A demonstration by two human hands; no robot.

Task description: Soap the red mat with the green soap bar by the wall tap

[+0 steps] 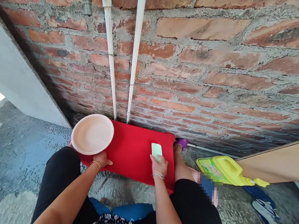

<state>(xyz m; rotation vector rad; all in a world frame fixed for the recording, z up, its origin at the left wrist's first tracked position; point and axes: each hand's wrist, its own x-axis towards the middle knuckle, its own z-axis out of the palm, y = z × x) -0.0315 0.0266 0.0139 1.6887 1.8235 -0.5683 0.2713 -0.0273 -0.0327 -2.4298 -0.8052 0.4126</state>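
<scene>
A red cloth [135,148] lies spread over a low surface between my knees. My left hand [102,159] rests at its near edge, beside a pale pink basin [92,134]. The thumb stretches out to the right over the cloth, apart from the rest of the hand; the basin's rim hides the other fingers. My right hand [159,166] is closed on a pale green rectangular block [156,150], low over the right part of the cloth. Whether it is soap or a brush back, I cannot tell. The basin sits on the cloth's left end; little or nothing shows in it.
A brick wall [199,74] with two white pipes [134,57] and a tap [87,3] rises behind the cloth. At right a yellow-green jug [221,169] lies near a wooden board [274,160] and a shoe [267,210]. A grey panel [26,68] leans at left above wet concrete.
</scene>
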